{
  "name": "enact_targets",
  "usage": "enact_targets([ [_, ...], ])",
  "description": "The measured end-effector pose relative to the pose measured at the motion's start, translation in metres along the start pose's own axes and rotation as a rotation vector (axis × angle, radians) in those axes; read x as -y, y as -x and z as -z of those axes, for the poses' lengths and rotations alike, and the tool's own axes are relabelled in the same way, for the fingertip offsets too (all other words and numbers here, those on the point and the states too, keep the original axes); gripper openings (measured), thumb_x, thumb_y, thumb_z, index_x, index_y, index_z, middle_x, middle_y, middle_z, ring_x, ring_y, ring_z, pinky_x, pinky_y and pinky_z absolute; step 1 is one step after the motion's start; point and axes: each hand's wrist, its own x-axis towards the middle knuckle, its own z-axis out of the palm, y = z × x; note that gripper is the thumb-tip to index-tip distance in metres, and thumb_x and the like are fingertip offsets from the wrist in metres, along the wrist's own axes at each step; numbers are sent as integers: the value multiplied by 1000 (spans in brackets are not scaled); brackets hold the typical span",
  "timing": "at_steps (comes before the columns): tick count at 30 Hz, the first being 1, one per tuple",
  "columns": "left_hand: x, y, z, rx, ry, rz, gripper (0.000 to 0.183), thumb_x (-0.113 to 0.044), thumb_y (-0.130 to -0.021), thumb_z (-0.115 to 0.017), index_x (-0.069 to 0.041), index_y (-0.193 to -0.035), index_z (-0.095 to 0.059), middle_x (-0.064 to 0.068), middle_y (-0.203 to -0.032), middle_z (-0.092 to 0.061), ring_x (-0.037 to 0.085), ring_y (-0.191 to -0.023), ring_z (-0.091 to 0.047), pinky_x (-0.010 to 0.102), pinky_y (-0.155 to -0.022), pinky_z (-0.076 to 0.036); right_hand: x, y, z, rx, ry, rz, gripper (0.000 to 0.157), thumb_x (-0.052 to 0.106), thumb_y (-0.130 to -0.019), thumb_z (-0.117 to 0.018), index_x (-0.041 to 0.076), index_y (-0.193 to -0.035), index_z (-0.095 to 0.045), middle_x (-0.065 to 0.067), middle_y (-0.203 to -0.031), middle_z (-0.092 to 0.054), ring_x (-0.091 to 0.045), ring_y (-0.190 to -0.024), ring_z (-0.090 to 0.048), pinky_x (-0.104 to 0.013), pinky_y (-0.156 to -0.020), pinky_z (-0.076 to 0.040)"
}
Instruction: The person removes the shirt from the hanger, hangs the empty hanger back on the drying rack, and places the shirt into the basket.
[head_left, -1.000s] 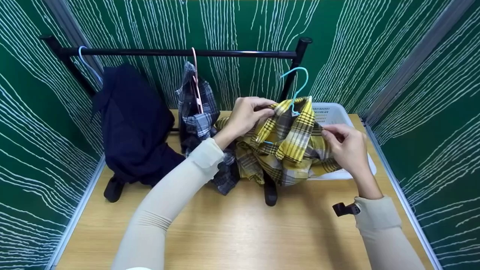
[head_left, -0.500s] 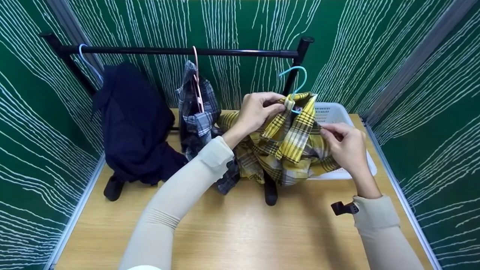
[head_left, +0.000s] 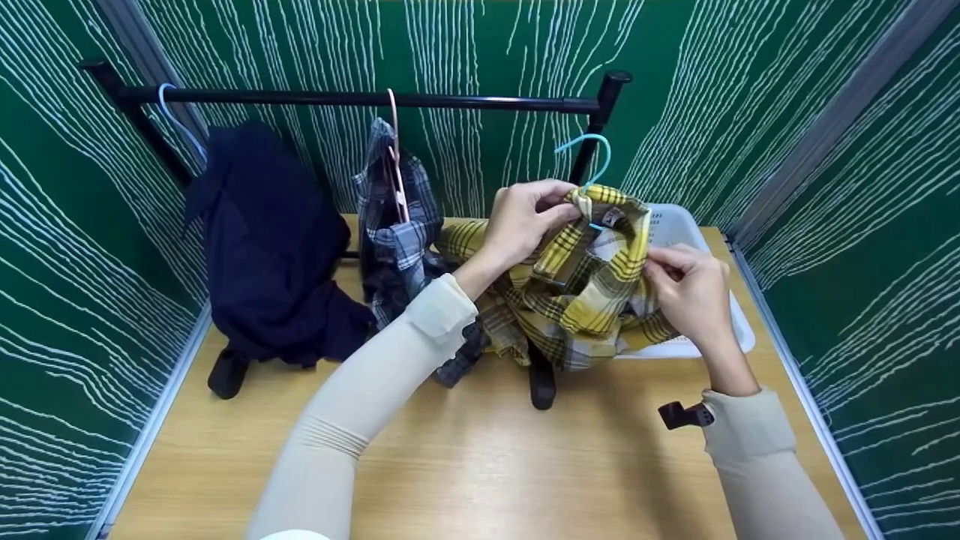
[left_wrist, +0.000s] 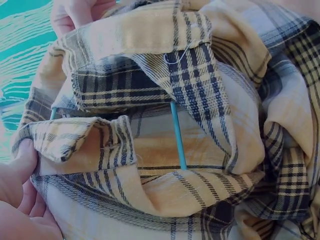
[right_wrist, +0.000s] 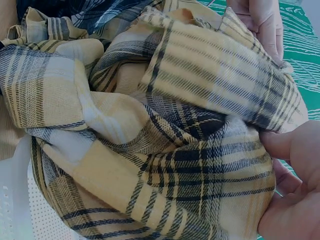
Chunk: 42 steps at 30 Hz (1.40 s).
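A yellow plaid shirt (head_left: 592, 311) hangs bunched between both hands, its collar spread into a loop. At the collar's left side, my left hand (head_left: 525, 221) pinches the cloth close to the hook of a light-blue hanger (head_left: 600, 154). My right hand (head_left: 691, 292) pinches the shirt at the collar's right side. Inside the shirt, part of the blue hanger (left_wrist: 177, 135) shows through the neck opening in the left wrist view. Most of the hanger's body is hidden by cloth. The hook stands above the collar, apart from the rack's bar.
A black clothes rack (head_left: 300, 97) spans the back. On it hang a navy garment (head_left: 262, 247) on a pale blue hanger and a grey plaid shirt (head_left: 397, 240) on a pink hanger (head_left: 395, 150). Behind the yellow shirt stands a white basket (head_left: 679, 225) on the wooden table (head_left: 480, 465).
My left hand has moved right and slightly up along the collar, towards the hook. The collar has opened wider, its right side turned outward. My right hand has stayed nearly in place.
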Motion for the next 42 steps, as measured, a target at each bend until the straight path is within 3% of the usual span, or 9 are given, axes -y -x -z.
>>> enact_targets([
  [8,-1,2,-8,-20,-66,-34,25,-23,-97,-77,-12,-120,-80,-1,-113,-81,7,-101,-74,17,-91,-52,1,1,-3,-1,-10,-11,20,-8,-91,-76,4,-106,-84,-19,-93,-78,-1,-68,-55,-8,-55,-39],
  [12,0,4,-9,-34,-120,-55,24,-26,-99,-75,-14,-119,-79,-3,-113,-81,7,-101,-73,18,-91,-51,-1,2,-4,39,-15,-21,20,-7,-94,-74,2,-109,-83,-19,-97,-78,-2,-73,-57,-8,-59,-43],
  [20,7,7,-8,-61,-101,-68,21,-22,-101,-72,-11,-119,-77,0,-115,-80,8,-103,-73,17,-91,-52,-12,4,3,114,10,1,16,6,-100,-74,4,-113,-82,-14,-104,-79,0,-82,-63,-8,-70,-49],
  [34,14,7,1,-75,-110,-44,20,-23,-102,-72,-12,-117,-77,-1,-116,-79,6,-103,-72,18,-92,-52,-33,15,28,231,-15,-145,22,16,-105,-69,6,-121,-80,-18,-113,-77,-3,-86,-66,-11,-71,-54],
  [37,15,7,1,-78,-115,-48,20,-23,-101,-72,-12,-117,-77,-1,-116,-79,6,-103,-72,18,-92,-52,-40,19,32,241,-18,-167,24,19,-105,-69,6,-122,-80,-13,-111,-78,-4,-86,-65,-11,-71,-53],
  [42,16,7,1,-87,-138,-44,21,-24,-101,-73,-12,-118,-77,-1,-115,-80,8,-103,-72,19,-92,-52,-54,24,40,250,-24,-235,29,25,-106,-68,4,-123,-78,7,-104,-75,-4,-85,-64,-12,-69,-53],
])
